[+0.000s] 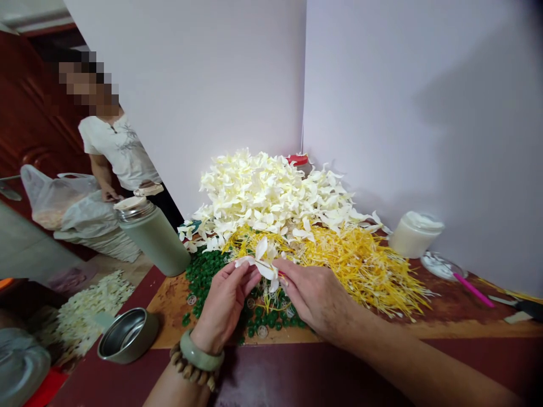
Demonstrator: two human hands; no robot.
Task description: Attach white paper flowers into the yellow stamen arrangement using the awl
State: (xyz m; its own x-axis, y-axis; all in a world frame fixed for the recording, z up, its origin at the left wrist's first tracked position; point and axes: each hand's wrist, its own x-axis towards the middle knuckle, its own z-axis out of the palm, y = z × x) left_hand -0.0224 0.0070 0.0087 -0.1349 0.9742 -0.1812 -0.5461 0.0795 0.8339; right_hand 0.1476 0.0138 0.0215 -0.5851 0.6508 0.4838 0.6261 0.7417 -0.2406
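Note:
Over the middle of the table, a white artificial flower (pixel 262 250) with spread petals is between my two hands. My left hand (pixel 227 302) pinches one of its petals between thumb and fingers; a pale green bangle and a bead bracelet circle that wrist. My right hand (pixel 316 294) is closed around a thin stick with a red part (pixel 281 274), mostly hidden by the fingers, its tip end at the flower. Below and behind lie green plastic pieces (pixel 207 277), a heap of yellow stamens (pixel 360 265) and a tall pile of white flowers (pixel 267 192).
A grey-green thermos (pixel 156 240) stands on the left, with a metal cup (pixel 129 336) near the table edge. To the right are a white jar (pixel 416 234), a small dish (pixel 441 265) and a pink stick (pixel 474 290). Another person (pixel 119 147) stands behind, beside plastic bags (pixel 85 212).

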